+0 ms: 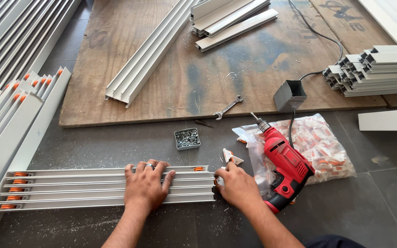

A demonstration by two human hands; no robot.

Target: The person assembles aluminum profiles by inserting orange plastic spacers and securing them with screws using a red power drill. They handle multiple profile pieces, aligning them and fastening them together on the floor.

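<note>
Lying under left hand (146, 185), aluminium profiles (70, 188)

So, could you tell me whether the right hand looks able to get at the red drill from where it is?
Probably yes: the right hand is at the profiles' end, and the red drill lies just beside it, uncovered.

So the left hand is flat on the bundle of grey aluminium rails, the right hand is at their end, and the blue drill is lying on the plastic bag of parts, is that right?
Not quite: the drill is red, not blue, as the head view shows. The rest holds: the left hand lies flat on the bundle of grey aluminium rails, the right hand is at their end, and the drill lies on the plastic bag of parts.
</note>
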